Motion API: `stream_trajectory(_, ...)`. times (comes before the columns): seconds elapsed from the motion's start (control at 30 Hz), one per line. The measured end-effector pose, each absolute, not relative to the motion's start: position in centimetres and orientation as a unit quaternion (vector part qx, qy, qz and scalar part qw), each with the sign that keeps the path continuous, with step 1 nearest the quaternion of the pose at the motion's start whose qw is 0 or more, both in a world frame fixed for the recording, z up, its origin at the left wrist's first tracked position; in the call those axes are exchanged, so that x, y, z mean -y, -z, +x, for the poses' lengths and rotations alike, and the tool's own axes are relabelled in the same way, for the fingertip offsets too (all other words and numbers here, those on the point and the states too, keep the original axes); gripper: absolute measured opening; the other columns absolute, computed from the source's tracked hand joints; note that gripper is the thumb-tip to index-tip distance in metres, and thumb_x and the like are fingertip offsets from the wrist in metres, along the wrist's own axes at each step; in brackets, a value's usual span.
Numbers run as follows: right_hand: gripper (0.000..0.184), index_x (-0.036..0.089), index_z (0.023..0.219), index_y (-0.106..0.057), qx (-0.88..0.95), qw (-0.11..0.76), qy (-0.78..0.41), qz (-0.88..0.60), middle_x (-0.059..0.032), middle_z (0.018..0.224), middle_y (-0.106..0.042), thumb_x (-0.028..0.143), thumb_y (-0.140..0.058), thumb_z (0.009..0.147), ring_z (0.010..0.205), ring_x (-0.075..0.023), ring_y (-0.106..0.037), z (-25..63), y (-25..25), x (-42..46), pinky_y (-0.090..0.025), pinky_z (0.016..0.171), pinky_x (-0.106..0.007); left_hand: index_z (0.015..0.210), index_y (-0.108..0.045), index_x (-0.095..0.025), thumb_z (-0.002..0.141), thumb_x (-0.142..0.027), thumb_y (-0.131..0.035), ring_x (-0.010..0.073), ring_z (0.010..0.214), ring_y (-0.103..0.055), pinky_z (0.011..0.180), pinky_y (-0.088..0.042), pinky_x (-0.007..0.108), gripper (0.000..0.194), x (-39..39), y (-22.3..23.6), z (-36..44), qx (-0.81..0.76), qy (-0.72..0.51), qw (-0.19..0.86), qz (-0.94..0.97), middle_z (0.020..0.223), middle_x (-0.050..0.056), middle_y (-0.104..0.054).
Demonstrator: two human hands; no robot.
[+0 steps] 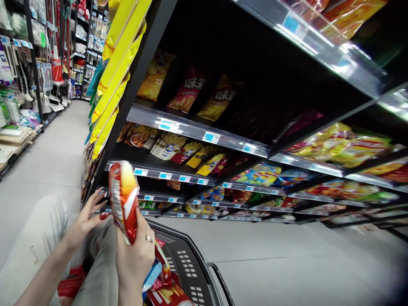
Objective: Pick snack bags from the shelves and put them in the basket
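Note:
A red snack bag [123, 197] with white and yellow on it stands upright in my right hand [136, 255], which wears a ring and grips the bag's lower part. My left hand [83, 225] is just to the left, fingers spread and dark red polish on a nail. It appears apart from the bag and holds nothing. Below my right hand is a dark shopping basket [186, 261] with slotted walls. Several packets lie inside, among them a red snack bag [170, 295] and a light blue packet [152, 276], partly hidden by my wrist.
A black shelf unit [191, 170] with snack bags rises ahead and to the right. Yellow bags [117, 76] hang at its end. Household goods [22, 76] line the left side of the aisle. A grey tiled floor [264, 255] runs alongside the basket.

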State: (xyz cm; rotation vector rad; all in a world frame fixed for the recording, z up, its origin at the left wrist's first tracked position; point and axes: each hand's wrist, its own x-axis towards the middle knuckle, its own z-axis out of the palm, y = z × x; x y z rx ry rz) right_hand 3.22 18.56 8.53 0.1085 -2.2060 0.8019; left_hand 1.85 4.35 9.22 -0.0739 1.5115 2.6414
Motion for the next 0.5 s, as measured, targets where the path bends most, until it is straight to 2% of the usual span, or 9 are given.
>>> stream_trajectory(0.07,0.047,0.017,0.133,-0.052,0.869,0.408,-0.251,0.121,-0.0161,0.117,-0.066,0.018,-0.06,0.087,0.097,-0.0274,-0.058,3.4,-8.8,-17.6,-0.053,0.08,-0.042,0.139,-0.042,-0.028,0.068,-0.046,-0.079,0.034,0.141,-0.032,0.113,-0.035,0.046,0.082,-4.8,-9.2,2.2,-0.433,-0.9,0.037,0.021,0.154,0.01,-0.037)
stream_trajectory(0.13,0.05,0.018,0.134,-0.052,0.873,0.379,-0.245,0.185,-0.0156,0.124,-0.063,0.016,-0.061,0.085,0.102,-0.0281,-0.054,3.8,-9.4,-16.9,-0.053,0.081,-0.043,0.137,-0.044,-0.027,0.062,-0.046,-0.083,0.0338,0.136,-0.041,0.11,-0.041,0.043,0.086,-5.0,-9.3,2.4,-0.388,-0.921,0.015,0.014,0.144,0.011,-0.05)
stream_trajectory(0.23,0.053,0.022,0.132,-0.054,0.863,0.284,-0.309,0.281,-0.0109,0.127,-0.061,0.02,-0.066,0.08,0.11,-0.0288,-0.049,4.6,-10.6,-16.6,-0.052,0.088,-0.045,0.136,-0.045,-0.022,0.052,-0.042,-0.089,0.0348,0.119,-0.058,0.1,-0.05,0.043,0.097,-4.6,-9.7,2.2,-0.369,-0.926,-0.039,-0.076,0.12,0.011,-0.069)
stream_trajectory(0.3,0.048,0.025,0.129,-0.055,0.841,0.25,-0.375,0.301,-0.0074,0.123,-0.063,0.022,-0.063,0.081,0.112,-0.027,-0.05,5.0,-11.2,-16.7,-0.051,0.091,-0.044,0.134,-0.047,-0.019,0.05,-0.035,-0.09,0.0346,0.11,-0.064,0.095,-0.054,0.042,0.096,-4.1,-10.2,2.0,-0.38,-0.916,-0.052,-0.12,0.107,0.011,-0.074)
stream_trajectory(0.37,0.038,0.027,0.124,-0.058,0.818,0.279,-0.443,0.238,-0.0064,0.117,-0.065,0.021,-0.059,0.086,0.111,-0.0255,-0.053,5.2,-11.1,-17.1,-0.049,0.093,-0.044,0.129,-0.052,-0.017,0.05,-0.029,-0.089,0.0341,0.106,-0.066,0.091,-0.056,0.04,0.088,-3.7,-10.6,2.0,-0.387,-0.911,-0.034,-0.137,0.102,0.01,-0.075)
stream_trajectory(0.43,0.032,0.026,0.12,-0.059,0.797,0.311,-0.506,0.109,-0.0084,0.118,-0.064,0.027,-0.058,0.089,0.11,-0.0268,-0.056,4.9,-10.4,-17.7,-0.047,0.093,-0.045,0.123,-0.057,-0.015,0.052,-0.028,-0.088,0.0345,0.105,-0.067,0.09,-0.056,0.04,0.078,-3.6,-10.7,2.2,-0.375,-0.916,0.007,-0.144,0.103,0.011,-0.075)
stream_trajectory(0.5,0.039,0.025,0.123,-0.058,0.775,0.271,-0.571,0.0,-0.011,0.125,-0.061,0.039,-0.06,0.087,0.111,-0.0294,-0.057,4.5,-9.3,-18.6,-0.049,0.089,-0.045,0.12,-0.06,-0.015,0.054,-0.028,-0.085,0.0348,0.107,-0.066,0.092,-0.056,0.041,0.072,-3.6,-10.5,2.6,-0.352,-0.923,0.051,-0.147,0.106,0.012,-0.075)
